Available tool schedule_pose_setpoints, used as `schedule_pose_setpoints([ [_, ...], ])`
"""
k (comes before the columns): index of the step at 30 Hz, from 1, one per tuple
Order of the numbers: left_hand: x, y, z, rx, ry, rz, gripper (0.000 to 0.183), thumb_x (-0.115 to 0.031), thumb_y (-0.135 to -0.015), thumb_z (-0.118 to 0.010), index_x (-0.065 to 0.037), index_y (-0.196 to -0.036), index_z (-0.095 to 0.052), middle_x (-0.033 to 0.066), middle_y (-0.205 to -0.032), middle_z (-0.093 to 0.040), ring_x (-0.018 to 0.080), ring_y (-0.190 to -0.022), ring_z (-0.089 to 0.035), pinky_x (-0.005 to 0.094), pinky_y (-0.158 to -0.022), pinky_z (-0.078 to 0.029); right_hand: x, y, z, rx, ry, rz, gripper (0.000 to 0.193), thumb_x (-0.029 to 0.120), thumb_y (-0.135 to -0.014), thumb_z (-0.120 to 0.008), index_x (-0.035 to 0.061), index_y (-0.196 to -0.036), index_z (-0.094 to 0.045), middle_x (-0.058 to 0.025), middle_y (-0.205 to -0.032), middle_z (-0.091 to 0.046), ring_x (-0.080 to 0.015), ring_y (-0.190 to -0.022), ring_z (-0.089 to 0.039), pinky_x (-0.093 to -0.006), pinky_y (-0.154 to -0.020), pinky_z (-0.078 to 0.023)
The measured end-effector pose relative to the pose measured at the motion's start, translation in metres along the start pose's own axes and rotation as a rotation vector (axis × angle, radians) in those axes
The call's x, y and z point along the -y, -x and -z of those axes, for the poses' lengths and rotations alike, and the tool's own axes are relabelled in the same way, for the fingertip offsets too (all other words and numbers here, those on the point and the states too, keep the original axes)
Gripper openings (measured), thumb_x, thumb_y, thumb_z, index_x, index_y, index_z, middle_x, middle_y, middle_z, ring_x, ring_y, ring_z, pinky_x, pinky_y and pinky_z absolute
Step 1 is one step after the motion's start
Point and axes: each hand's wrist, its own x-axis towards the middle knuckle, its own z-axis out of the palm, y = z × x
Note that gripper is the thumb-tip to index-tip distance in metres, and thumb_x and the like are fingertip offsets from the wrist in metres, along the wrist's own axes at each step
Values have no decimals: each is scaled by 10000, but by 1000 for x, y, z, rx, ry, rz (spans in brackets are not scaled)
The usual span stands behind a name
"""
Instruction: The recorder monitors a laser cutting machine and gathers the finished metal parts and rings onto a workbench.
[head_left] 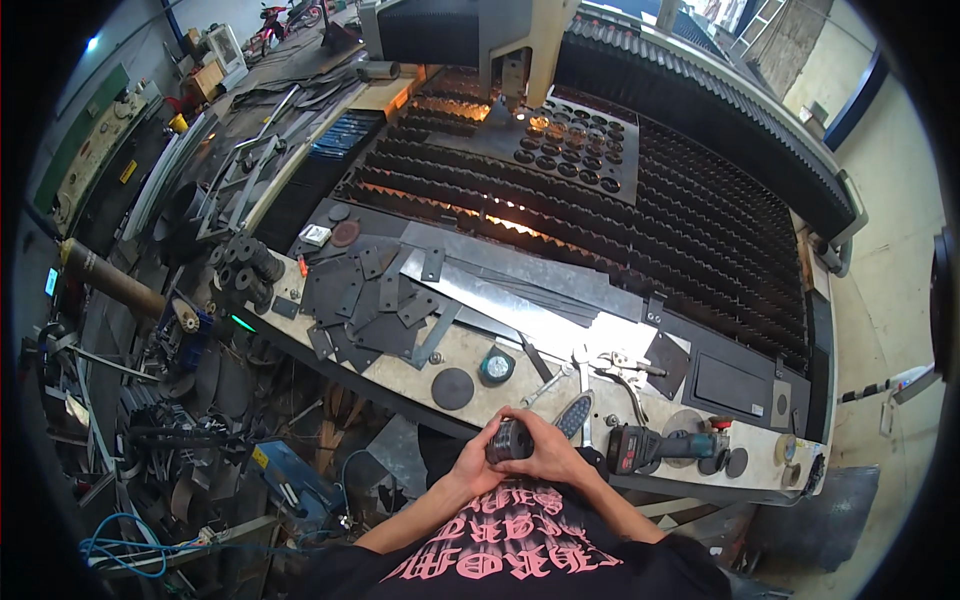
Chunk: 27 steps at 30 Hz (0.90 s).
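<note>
Within the two-handed grip [552, 447] sit stacked discs [511, 441].

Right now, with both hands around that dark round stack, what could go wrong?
The dark round stack, held between the left hand and right hand, looks layered, so a piece might slip out. The cordless power tool, near the front edge of the bench, could be knocked off.
</note>
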Motion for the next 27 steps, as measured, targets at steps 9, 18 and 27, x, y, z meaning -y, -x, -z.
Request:
schedule_pose_setpoints([
  [9,-12,6,31,-31,-79,-48,381,-309,-1075,-506,-171,-1428,-540,75,-1363,-634,236,-1243,-624,463,-1041,-528,11,-15,-9,160,36,81,978,381,-733,-900,27,-1488,-388,-261,-1377,-550,-410,-1279,-566,-415,-1064,-471],
  [18,-31,24,41,-37,-129,-169,596,-227,-1068,-537,-319,-1606,-297,39,-1403,-550,217,-1163,-643,425,-937,-574,27,-40,-32,134,-13,138,879,357,-730,-898,47,-1432,-469,-233,-1330,-549,-402,-1241,-578,-419,-1049,-480],
  [27,-37,25,19,-157,-276,-200,530,-287,-1065,-581,-306,-1555,-381,24,-1342,-570,187,-1173,-617,403,-933,-561,19,-34,-38,76,-56,151,826,398,-737,-886,64,-1394,-512,-227,-1290,-592,-402,-1191,-613,-426,-1008,-496],
])
